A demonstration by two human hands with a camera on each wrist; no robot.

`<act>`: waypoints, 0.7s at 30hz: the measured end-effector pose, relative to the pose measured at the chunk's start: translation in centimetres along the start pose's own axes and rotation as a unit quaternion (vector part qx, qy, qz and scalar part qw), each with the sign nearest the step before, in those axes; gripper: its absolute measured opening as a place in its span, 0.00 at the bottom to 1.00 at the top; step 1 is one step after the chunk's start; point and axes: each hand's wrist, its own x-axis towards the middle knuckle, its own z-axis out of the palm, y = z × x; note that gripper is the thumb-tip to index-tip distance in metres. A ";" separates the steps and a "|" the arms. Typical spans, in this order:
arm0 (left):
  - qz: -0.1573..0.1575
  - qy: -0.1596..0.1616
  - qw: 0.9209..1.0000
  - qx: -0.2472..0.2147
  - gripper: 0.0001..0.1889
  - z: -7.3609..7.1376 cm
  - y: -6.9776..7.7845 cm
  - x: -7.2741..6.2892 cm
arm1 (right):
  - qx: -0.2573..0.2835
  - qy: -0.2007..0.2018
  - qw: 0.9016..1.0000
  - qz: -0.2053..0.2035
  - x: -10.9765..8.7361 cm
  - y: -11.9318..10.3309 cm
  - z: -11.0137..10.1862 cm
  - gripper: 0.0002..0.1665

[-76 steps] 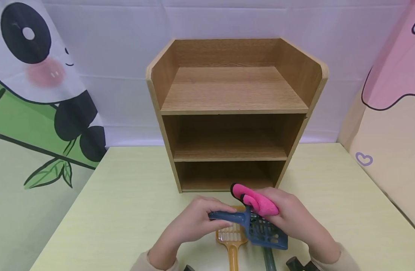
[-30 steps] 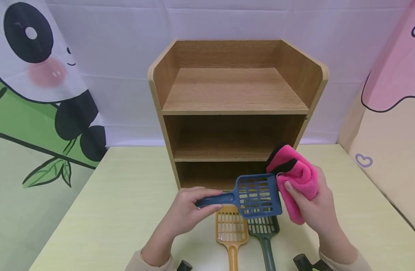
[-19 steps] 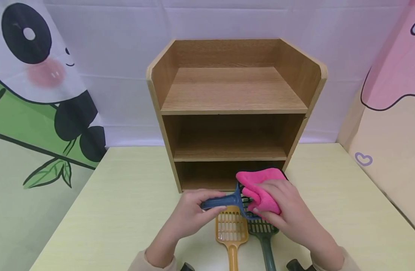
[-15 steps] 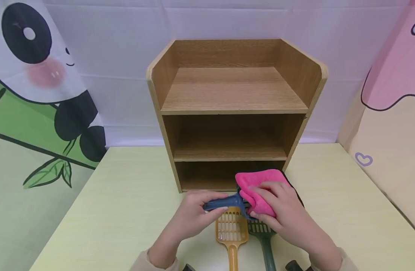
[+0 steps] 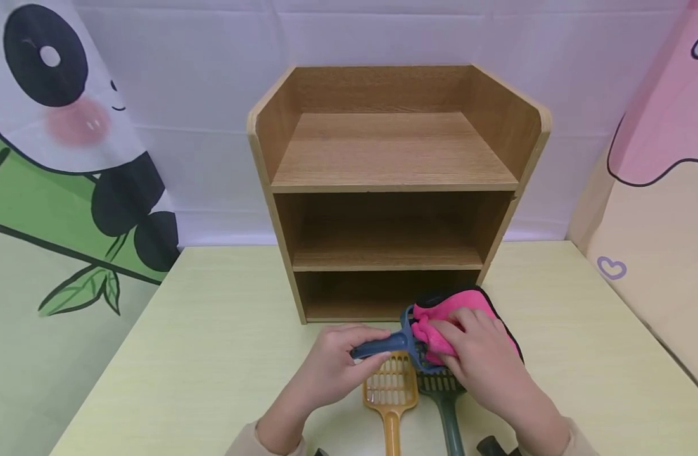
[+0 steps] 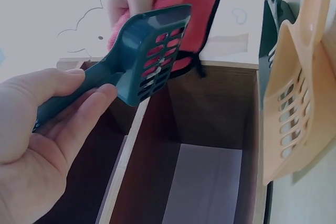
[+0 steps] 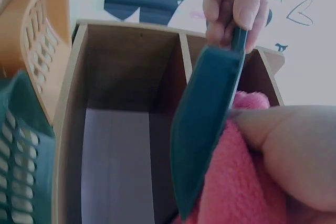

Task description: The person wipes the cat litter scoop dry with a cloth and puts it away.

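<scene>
- Blue scoop (image 5: 380, 346): where is it held?
- Above the bench (image 5: 212, 354), just in front of the shelf unit (image 5: 394, 152), right of the middle of its bottom front edge. Handle pinched between thumb and fingers of the left hand (image 5: 340, 364), slotted head pointed to the right
- And the right hand (image 5: 486, 361)?
- Pink cloth (image 5: 475, 303) with black trim gripped in it, bunched under curled fingers and pressed to the scoop head. Pink can be seen through the slots in the left wrist view. In the head view most of the scoop head is covered by cloth and hand
- Anything laid on the bench?
- Two more scoops, untouched by either hand: orange scoop (image 5: 391, 413) and green scoop (image 5: 448, 411), laid side by side below the held one. Heads turned to the shelf unit, handles run toward the bench's near edge and cut off in the head view. Whether their heads touch cannot be told
- Shelf unit placement?
- Wood-finish, three tiers, stood upright by the bench's far edge, well apart from both far corners. Pale sheet (image 5: 383, 31) hung behind, panda print (image 5: 81, 120) seen past the far left corner
</scene>
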 end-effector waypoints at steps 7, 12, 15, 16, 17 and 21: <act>-0.020 -0.005 1.000 0.005 0.11 -0.5 -0.2 -0.1 | 0.043 0.023 0.999 0.006 0.1 1.1 -0.3 0.18; -0.027 0.012 1.000 0.003 0.12 -0.5 -0.6 -0.1 | 0.155 0.075 0.985 -0.022 0.4 0.8 -0.1 0.16; -0.014 0.023 1.000 0.013 0.13 -0.4 -0.6 0.0 | 0.179 0.087 0.979 -0.051 0.6 0.1 0.0 0.21; -0.009 0.027 0.999 0.019 0.13 -0.3 -0.6 0.0 | 0.180 0.088 0.978 -0.057 0.6 -0.1 0.0 0.23; -0.005 0.031 0.999 0.025 0.13 -0.3 -0.6 0.0 | 0.182 0.086 0.978 -0.059 0.6 -0.3 0.0 0.25; 0.005 0.055 0.998 0.032 0.13 -0.4 -0.4 0.0 | 0.205 0.061 0.976 -0.038 0.3 -0.6 -0.2 0.32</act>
